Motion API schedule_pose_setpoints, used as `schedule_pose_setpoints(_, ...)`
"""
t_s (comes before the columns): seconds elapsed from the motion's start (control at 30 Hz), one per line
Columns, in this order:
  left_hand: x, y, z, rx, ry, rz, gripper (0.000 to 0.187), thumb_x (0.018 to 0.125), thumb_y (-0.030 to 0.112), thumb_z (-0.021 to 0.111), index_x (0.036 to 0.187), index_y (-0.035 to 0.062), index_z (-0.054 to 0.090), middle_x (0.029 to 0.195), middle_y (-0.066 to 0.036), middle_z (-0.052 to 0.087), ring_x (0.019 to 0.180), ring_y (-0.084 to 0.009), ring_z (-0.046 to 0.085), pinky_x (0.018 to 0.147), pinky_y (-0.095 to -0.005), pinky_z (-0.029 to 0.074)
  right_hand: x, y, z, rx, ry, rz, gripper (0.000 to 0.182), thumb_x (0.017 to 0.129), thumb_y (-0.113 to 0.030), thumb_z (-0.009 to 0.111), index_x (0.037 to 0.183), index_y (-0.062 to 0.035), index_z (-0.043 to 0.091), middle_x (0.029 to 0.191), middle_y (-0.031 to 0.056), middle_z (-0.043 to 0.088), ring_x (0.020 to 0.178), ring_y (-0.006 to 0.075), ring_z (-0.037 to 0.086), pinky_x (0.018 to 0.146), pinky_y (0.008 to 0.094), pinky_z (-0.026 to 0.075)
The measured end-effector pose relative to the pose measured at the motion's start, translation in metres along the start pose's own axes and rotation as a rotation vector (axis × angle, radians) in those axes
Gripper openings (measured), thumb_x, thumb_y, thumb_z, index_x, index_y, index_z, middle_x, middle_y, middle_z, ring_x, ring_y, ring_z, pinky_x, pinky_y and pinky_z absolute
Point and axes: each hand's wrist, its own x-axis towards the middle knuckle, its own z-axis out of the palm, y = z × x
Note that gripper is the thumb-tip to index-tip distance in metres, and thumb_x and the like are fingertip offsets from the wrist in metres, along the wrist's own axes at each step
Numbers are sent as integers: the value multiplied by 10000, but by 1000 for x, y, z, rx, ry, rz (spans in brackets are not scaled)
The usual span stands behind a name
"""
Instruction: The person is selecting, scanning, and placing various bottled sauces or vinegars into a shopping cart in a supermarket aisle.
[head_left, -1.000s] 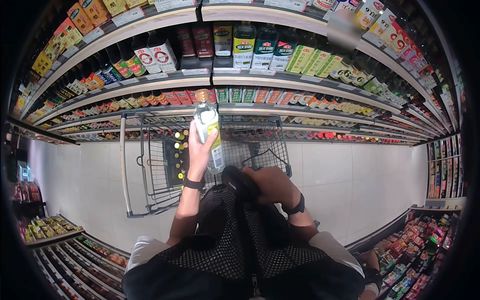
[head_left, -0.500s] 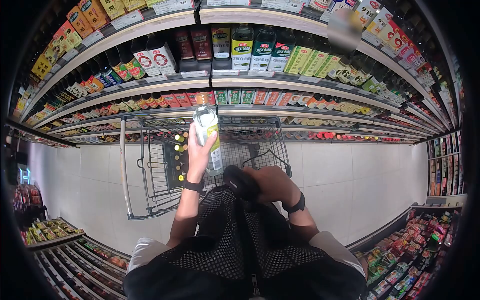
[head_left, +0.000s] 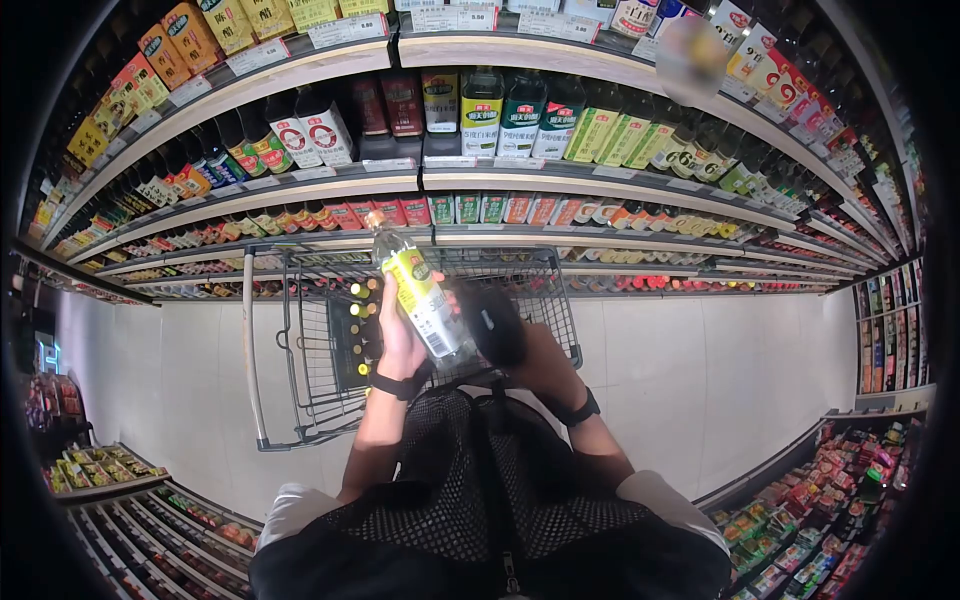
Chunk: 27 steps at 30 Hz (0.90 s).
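Note:
A clear bottle [head_left: 422,300] with a yellow-green and white label and an orange cap is in my left hand [head_left: 400,345]. It leans with its cap up and to the left, and a barcode shows low on the label. My right hand [head_left: 548,368] grips a black handheld scanner [head_left: 497,325], close beside the bottle's lower right side. The scanner is blurred and partly hides the right hand's fingers. Both hands are above a wire shopping cart [head_left: 310,400]. Inside the cart stand several dark bottles with yellow caps [head_left: 358,310], left of my left hand.
Ahead, curved-looking shelves [head_left: 540,178] carry rows of bottles and boxes with price tags. The cart's handle bar [head_left: 254,350] is at the left. Tiled floor [head_left: 680,380] lies to the right. Behind me are racks of packets [head_left: 830,500] and more shelving [head_left: 150,530].
The bottle has tilted left and turned so its front label faces me, a little lower. My right hand has moved the scanner up beside the bottle.

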Motion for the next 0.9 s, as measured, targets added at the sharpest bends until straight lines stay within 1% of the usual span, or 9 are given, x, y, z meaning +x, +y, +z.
schedule_pose_setpoints(0.1, 1, -7, 9, -268, 35, 66, 702, 989, 622, 255, 1267, 31, 511, 1142, -131, 603, 1025, -267, 606, 872, -424, 524, 4, 20, 15, 315, 59, 149, 391, 830, -229, 776, 1145, -39, 642, 892, 64, 722, 810, 124, 655, 722, 321, 530)
schedule_pose_setpoints(0.2, 3, -9, 19, -254, 30, 118, 710, 994, 616, 231, 1335, 45, 480, 1192, -139, 598, 1115, -262, 575, 908, -427, 514, 6, 27, 15, 660, -105, 374, 467, 818, -202, 788, 1210, -31, 602, 1040, 58, 691, 878, 128, 648, 745, 297, 533)
schedule_pose_setpoints(0.3, 4, -11, 21, -86, -5, 152, 713, 1001, 607, 208, 1389, 56, 439, 1282, -148, 572, 1144, -254, 572, 942, -415, 500, 2, 23, 25, 938, -50, 410, 576, 783, -157, 818, 1274, -31, 544, 1174, 66, 623, 939, 136, 630, 788, 289, 533)
schedule_pose_setpoints(0.4, 7, -9, 19, 44, -61, 56, 684, 1019, 571, 201, 1408, 52, 420, 1331, -134, 549, 1190, -238, 547, 1000, -375, 452, 5, 18, 31, 784, 80, 187, 693, 745, -119, 842, 1332, -40, 483, 1238, 71, 568, 989, 150, 621, 828, 305, 532)
schedule_pose_setpoints(0.5, 16, -6, -13, 396, 9, 13, 652, 1015, 542, 339, 1423, 37, 404, 1356, -119, 534, 1250, -215, 486, 1088, -368, 348, 4, 27, 25, 551, 124, 187, 630, 703, -120, 869, 1245, -20, 563, 1129, 74, 648, 986, 144, 634, 853, 314, 526)
schedule_pose_setpoints(0.53, 20, 1, -31, 547, -121, 51, 583, 986, 441, 523, 1377, 17, 445, 1322, -118, 548, 1200, -182, 513, 1035, -334, 386, 4, 25, 21, 422, 153, 154, 601, 693, -124, 875, 1210, -13, 591, 1081, 72, 675, 973, 142, 641, 852, 317, 527)
schedule_pose_setpoints(0.63, 26, 31, 12, 908, -122, 80, 382, 842, 128, 732, 1168, 1, 579, 1102, -56, 642, 980, -119, 602, 877, -285, 473, 0, 43, 19, 349, 199, 233, 468, 701, -134, 865, 1098, -15, 648, 977, 77, 712, 891, 133, 663, 816, 313, 530)
schedule_pose_setpoints(0.73, 32, 38, 21, 989, -168, 136, 458, 766, 127, 812, 1152, 4, 597, 1046, -60, 674, 973, -129, 626, 896, -307, 490, 0, 87, 28, 341, 289, 174, 389, 722, -141, 847, 1042, -20, 664, 959, 82, 717, 869, 134, 672, 783, 310, 533)
schedule_pose_setpoints(0.9, 64, 76, 51, 1270, -142, 514, 567, 653, 87, 869, 1145, 32, 591, 1068, -73, 684, 1021, -171, 637, 931, -328, 496, -12, 103, 12, 407, 404, 208, 293, 753, -131, 818, 984, -19, 677, 909, 72, 726, 856, 145, 682, 750, 305, 530)
